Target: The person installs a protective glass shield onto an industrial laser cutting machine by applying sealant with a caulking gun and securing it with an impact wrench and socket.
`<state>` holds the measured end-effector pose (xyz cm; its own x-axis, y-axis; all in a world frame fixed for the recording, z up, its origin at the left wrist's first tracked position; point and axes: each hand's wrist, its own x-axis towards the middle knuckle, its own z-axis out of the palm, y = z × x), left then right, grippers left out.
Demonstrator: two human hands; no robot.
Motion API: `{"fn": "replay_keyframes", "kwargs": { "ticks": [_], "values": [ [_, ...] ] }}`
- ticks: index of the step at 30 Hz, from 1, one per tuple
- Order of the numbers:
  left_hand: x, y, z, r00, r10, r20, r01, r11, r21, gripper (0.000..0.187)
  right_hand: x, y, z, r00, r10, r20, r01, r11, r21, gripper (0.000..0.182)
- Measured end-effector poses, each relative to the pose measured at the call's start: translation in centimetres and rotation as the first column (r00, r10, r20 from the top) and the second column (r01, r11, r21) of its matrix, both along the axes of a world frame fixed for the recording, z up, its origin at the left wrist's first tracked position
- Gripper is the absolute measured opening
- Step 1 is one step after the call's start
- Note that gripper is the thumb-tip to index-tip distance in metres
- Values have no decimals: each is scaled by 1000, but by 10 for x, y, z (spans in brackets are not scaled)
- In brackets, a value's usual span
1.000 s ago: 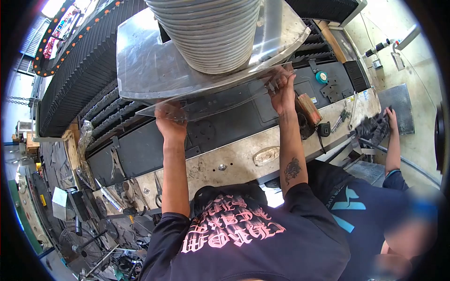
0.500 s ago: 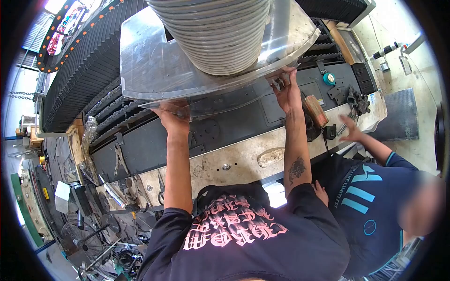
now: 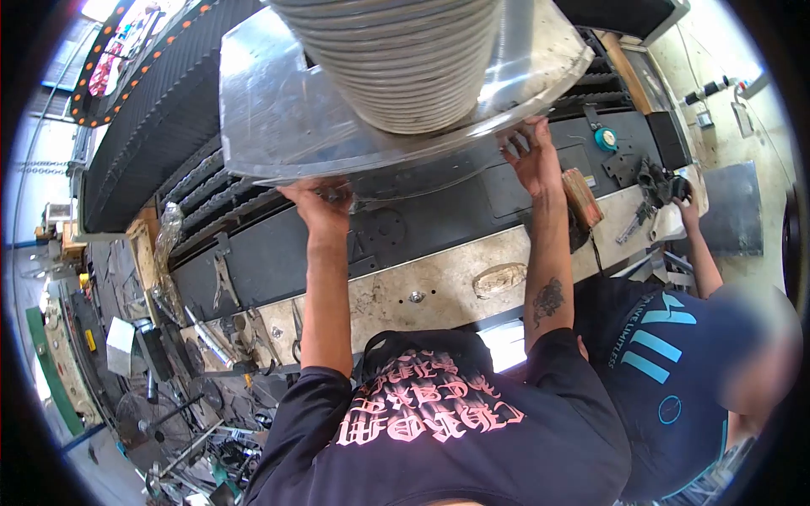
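Note:
A clear plastic hood (image 3: 270,126) hangs in front of me, with a wide ribbed grey hose (image 3: 405,67) rising from its top. My left hand (image 3: 325,202) is closed at the hood's lower left edge, fingers partly seen through the plastic. At the lower right edge, my right hand (image 3: 533,160) has its fingers curled up against the rim. Beneath the hood lies a dark machine bed (image 3: 439,211) with black toothed slats (image 3: 219,190) behind it. A worn wooden block (image 3: 582,198) lies near my right forearm.
At the right, a co-worker's hand (image 3: 688,211) holds a black object. A teal round item (image 3: 605,139) and dark gloves or rags (image 3: 651,181) lie on the bench. Locking pliers (image 3: 224,278) and other tools sit on the left. A fan (image 3: 143,426) stands below left.
The hood and my hands have shifted slightly, mostly rightward in view. The co-worker's hand moved right and now holds a black object; the black device beside the wooden block is gone from there.

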<state>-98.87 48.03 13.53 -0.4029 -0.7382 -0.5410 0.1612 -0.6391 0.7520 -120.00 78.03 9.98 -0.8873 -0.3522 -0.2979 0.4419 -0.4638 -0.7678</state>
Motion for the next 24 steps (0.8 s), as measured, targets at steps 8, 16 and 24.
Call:
{"fn": "replay_keyframes", "kwargs": {
  "ticks": [8,16,24],
  "values": [
    [7,4,8,999,-29,-42,31,998,56,84,4,-4,0,1000,14,28,-15,999,33,93],
    [24,43,-22,969,45,-243,-78,989,-128,73,20,-11,0,996,-68,51,60,989,135,110],
    [25,61,-14,965,-102,-243,67,987,-148,80,19,7,-1,973,3,231,-29,994,109,114]
  ]
}}
